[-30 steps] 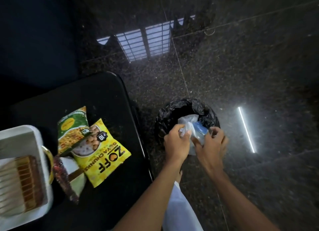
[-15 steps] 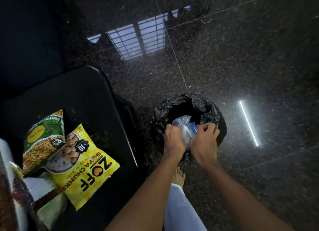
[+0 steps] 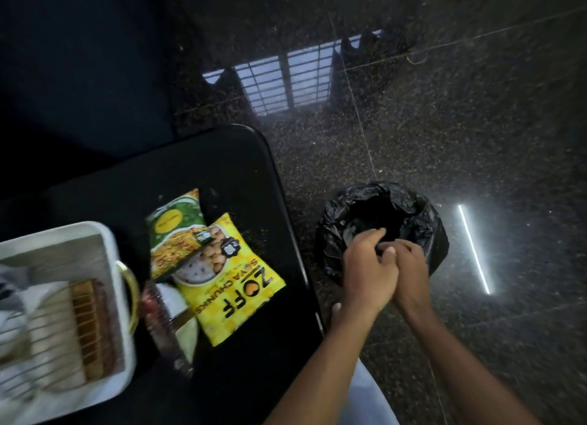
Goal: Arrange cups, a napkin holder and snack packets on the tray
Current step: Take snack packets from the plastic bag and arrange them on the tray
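Observation:
My left hand [image 3: 365, 265] and my right hand [image 3: 409, 265] hover together, touching, over a small bin with a black liner [image 3: 425, 221] on the floor. Neither hand shows anything in it. A pale scrap lies inside the bin [image 3: 351, 231]. On the black table [image 3: 222, 170] lie a yellow snack packet [image 3: 235, 285], a green snack packet [image 3: 178, 234] overlapping it, and a red-and-white packet [image 3: 171, 323] partly under them. The white tray [image 3: 104, 243] sits at the left edge. It holds a wire napkin holder [image 3: 85, 323] with pale napkins, all blurred.
The tray has a gold handle [image 3: 131, 294] facing the packets. The table's right edge [image 3: 305, 275] runs close to the bin. Dark speckled floor tiles [image 3: 444, 122] spread beyond, with a window reflection and a bright light streak [image 3: 475, 250]. White clothing shows between my forearms.
The clear and blue plastic wrapper that both hands held over the bin has left them and dropped inside. The view swung left, bringing the tray back into sight.

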Tool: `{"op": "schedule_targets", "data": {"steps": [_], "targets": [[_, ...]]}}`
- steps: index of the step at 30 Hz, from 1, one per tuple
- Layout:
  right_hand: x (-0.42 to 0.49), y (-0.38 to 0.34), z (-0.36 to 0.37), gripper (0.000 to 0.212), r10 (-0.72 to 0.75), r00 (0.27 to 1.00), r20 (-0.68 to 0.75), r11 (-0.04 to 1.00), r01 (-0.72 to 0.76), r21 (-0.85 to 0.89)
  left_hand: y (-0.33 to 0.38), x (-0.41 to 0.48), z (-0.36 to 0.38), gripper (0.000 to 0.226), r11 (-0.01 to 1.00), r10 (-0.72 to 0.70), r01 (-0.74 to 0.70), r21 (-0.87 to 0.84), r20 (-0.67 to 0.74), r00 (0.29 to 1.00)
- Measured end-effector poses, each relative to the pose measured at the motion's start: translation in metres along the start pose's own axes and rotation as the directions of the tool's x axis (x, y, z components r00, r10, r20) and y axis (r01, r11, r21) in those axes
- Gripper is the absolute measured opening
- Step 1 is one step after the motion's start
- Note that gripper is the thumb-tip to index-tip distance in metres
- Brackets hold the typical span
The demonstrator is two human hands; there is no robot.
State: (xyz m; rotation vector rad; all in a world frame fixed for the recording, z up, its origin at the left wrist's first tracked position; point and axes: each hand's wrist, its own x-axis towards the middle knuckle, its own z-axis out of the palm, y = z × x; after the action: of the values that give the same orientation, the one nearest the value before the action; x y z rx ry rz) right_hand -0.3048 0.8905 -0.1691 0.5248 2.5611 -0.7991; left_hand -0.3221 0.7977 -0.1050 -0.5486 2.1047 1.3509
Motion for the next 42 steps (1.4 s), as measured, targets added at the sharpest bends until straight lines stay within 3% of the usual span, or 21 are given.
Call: {"op": "schedule_targets", "data": {"steps": [2, 5, 9, 15, 17, 19, 21, 27, 33, 42], "targets": [[-0.022, -0.022, -0.016, 0.026, -0.012, 0.999, -0.05, 0.971, 0.024, 0.237, 0.004, -0.034, -0.02, 0.034, 0.988, 0.098, -0.111, -0.108, -0.118, 0.988], [-0.059, -0.065, -0.033, 0.017, -0.075, 0.992, -0.101, 0.944, 0.103, 0.313, 0.001, -0.092, -0.068, 0.027, 0.956, 0.195, -0.25, -0.152, -0.305, 0.932], [-0.107, -0.119, -0.04, 0.013, -0.155, 0.983, -0.101, 0.882, 0.184, 0.433, -0.011, -0.146, -0.142, 0.023, 0.941, 0.253, -0.334, -0.059, -0.536, 0.805], [-0.146, -0.182, -0.019, 0.013, -0.204, 0.979, 0.017, 0.845, 0.167, 0.508, -0.035, -0.162, -0.248, 0.024, 0.939, 0.342, -0.279, 0.201, -0.626, 0.7], [-0.148, -0.201, -0.008, 0.019, -0.189, 0.98, 0.055, 0.843, 0.133, 0.522, -0.04, -0.147, -0.274, 0.028, 0.944, 0.325, -0.206, 0.259, -0.6, 0.731], [-0.147, -0.217, 0.004, 0.029, -0.132, 0.987, 0.089, 0.851, 0.067, 0.522, -0.047, -0.131, -0.292, 0.034, 0.949, 0.278, -0.148, 0.277, -0.522, 0.806], [-0.141, -0.228, 0.014, 0.039, -0.067, 0.992, 0.108, 0.859, 0.002, 0.512, -0.051, -0.114, -0.301, 0.039, 0.96, 0.247, -0.156, 0.234, -0.436, 0.865], [-0.122, -0.251, 0.033, 0.044, 0.006, 0.993, 0.118, 0.893, -0.059, 0.446, -0.066, -0.086, -0.298, 0.044, 0.957, 0.225, -0.15, 0.248, -0.312, 0.923], [-0.108, -0.269, 0.033, 0.041, -0.069, 0.99, 0.122, 0.932, 0.02, 0.362, -0.072, -0.08, -0.29, 0.043, 0.985, 0.149, -0.102, 0.136, -0.402, 0.903], [-0.089, -0.32, 0.024, 0.038, -0.384, 0.915, 0.121, 0.901, 0.343, 0.267, -0.065, -0.084, -0.287, 0.038, 0.996, 0.086, -0.077, 0.039, -0.531, 0.843]]}}
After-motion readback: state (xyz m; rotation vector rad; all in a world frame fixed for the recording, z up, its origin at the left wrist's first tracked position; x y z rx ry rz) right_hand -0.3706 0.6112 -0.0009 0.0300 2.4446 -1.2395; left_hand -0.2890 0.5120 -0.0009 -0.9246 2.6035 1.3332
